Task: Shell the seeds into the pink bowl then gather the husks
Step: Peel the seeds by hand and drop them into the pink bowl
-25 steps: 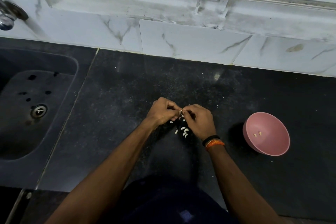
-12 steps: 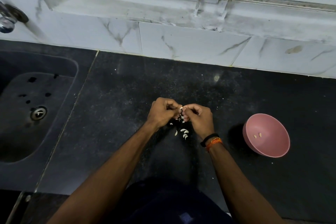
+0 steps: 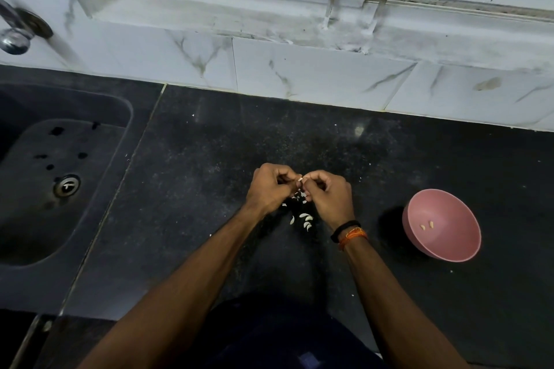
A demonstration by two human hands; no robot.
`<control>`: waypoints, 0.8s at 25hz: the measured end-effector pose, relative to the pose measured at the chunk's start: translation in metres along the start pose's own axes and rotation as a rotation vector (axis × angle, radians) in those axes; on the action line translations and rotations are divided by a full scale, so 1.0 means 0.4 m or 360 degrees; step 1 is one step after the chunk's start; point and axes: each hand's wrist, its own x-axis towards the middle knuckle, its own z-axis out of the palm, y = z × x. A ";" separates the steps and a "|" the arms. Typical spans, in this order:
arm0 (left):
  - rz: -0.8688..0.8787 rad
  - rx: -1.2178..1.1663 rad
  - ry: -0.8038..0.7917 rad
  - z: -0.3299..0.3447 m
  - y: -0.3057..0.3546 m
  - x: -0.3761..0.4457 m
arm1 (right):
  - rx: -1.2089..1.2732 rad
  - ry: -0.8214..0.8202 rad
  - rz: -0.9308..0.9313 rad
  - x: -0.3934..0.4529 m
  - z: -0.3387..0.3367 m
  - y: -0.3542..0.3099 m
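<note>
Both hands pinch one seed [image 3: 300,179] between them, cracking it.
Our left hand [image 3: 271,189] and right hand [image 3: 329,196] work directly above the husks [image 3: 304,220], so shells drop there; the pink bowl [image 3: 441,225], right of the husks, holds two kernels.

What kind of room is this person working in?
Most likely a home kitchen. A dark sink with a drain is set into a black stone counter, a metal tap sticks out of the marbled wall tiles, and a window sill runs above.
</note>
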 end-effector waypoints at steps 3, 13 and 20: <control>-0.0007 -0.0024 0.0009 0.003 -0.003 -0.003 | -0.0039 0.0013 0.0013 -0.003 0.004 -0.008; -0.0232 -0.0584 0.0032 0.024 -0.029 -0.025 | 0.0000 0.0009 0.0077 -0.009 0.006 -0.011; -0.0278 -0.0871 0.0048 0.030 -0.017 -0.028 | -0.0115 0.0029 -0.0020 0.002 -0.009 -0.005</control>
